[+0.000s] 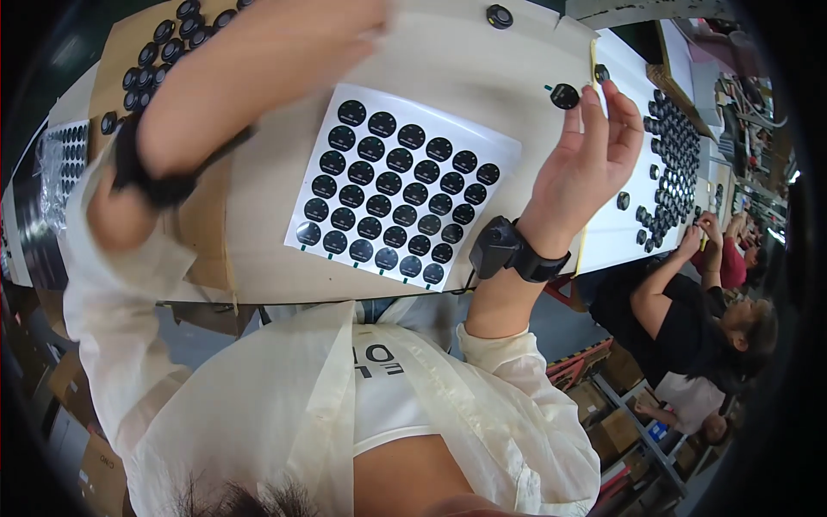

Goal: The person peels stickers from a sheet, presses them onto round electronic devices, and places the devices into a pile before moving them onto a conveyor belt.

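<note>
A round black sticker (564, 96) with a small green tab is pinched between the thumb and fingertips of my right hand (594, 142), raised over the right part of the table. My left hand (357, 30) reaches across the far side of the table, smeared by motion and partly past the upper edge, so its fingers cannot be read. Between my arms lies a white sheet (502, 146) bearing rows of similar black round stickers. Beyond my right hand, a small round black part (499, 16) rests near the far edge.
Several round black parts (172, 50) cluster on brown cardboard (202, 246) at the left. Another sticker sheet (73, 159) lies under clear plastic at far left. Many black parts (676, 155) cover a white surface at the right, where a co-worker (680, 302) in black sits.
</note>
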A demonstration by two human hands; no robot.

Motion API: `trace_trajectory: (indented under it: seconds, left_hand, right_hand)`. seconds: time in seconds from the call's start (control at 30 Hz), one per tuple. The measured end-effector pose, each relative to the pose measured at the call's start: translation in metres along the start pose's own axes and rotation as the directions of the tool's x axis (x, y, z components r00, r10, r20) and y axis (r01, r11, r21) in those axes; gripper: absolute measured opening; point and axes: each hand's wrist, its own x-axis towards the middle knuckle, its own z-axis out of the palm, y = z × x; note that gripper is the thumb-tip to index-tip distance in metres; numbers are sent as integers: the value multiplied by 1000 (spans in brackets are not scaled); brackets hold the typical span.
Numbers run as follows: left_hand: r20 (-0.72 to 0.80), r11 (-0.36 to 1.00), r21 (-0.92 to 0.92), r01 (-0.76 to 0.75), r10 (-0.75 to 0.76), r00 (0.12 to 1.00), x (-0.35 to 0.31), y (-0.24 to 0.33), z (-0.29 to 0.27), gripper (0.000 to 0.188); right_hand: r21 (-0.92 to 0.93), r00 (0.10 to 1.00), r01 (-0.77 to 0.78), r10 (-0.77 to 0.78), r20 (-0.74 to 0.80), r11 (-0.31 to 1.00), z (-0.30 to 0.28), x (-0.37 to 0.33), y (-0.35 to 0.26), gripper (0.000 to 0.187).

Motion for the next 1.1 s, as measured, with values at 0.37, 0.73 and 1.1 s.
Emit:
trace_trajectory:
  seconds: [0.37, 0.73, 1.1]
  left_hand:
    - [-102, 920, -188, -343, 330, 939, 112, -14, 50, 23]
    - [-30, 112, -994, 11, -353, 935, -68, 51, 20, 29]
    - [-240, 278, -954, -110, -492, 837, -78, 72, 40, 45]
  right_hand:
    - [17, 983, -91, 87, 162, 996, 9, -3, 14, 33]
    - [195, 861, -298, 174, 479, 935, 32, -35, -25, 45]
    - [208, 834, -308, 158, 529, 928, 45, -51, -18, 45]
